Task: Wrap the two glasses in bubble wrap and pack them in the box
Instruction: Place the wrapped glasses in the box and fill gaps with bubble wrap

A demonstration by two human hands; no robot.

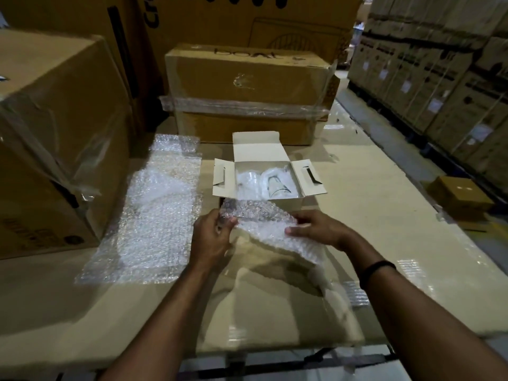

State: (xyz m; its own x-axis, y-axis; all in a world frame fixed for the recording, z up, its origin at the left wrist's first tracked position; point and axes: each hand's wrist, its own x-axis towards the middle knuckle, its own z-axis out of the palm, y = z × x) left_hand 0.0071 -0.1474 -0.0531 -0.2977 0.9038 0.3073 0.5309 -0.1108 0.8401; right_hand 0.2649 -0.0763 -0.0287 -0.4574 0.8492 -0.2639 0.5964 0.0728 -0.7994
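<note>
Left hand [211,237] and right hand [316,229] are each pinching a bubble wrap piece [264,224] just before the open box [258,149]. Two glasses [277,184] are lying inside the box; their bubble-wrapping is apparently not yet done.

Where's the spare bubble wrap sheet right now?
Head view: the spare bubble wrap sheet lies on the table, left of the open white box, beside the big carton.
</note>
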